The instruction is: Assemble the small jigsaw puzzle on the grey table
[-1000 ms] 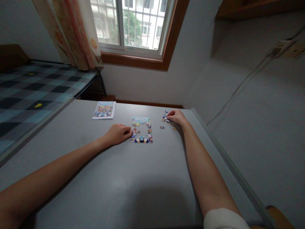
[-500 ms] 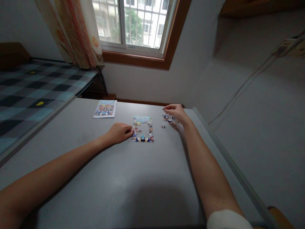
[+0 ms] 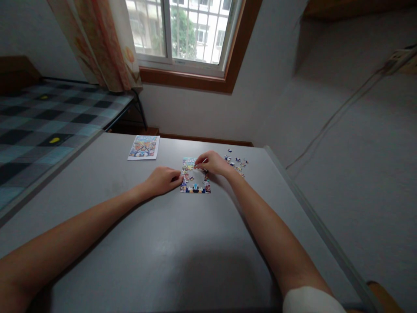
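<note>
A partly assembled jigsaw puzzle (image 3: pixel 207 188) lies on the table, its border joined round a bare middle. My left hand (image 3: pixel 164 180) rests on the table with curled fingers, its thumb side touching the puzzle's left edge. Over the upper part of the puzzle, my right hand (image 3: pixel 211 163) pinches a small puzzle piece (image 3: pixel 196 166) between thumb and fingertips, just above the gap. Beyond that hand, several loose puzzle pieces (image 3: pixel 237 160) are scattered on the right, some hidden behind the wrist.
A printed picture sheet (image 3: pixel 143 148) lies at the table's far left. The grey table (image 3: pixel 156 243) meets a wall on the right. A bed with a checked cover (image 3: pixel 65 115) stands left, and a window (image 3: pixel 195 34) is ahead.
My right hand has moved left from the loose pieces to the top of the puzzle, carrying a piece. My left hand has stayed at the puzzle's left edge.
</note>
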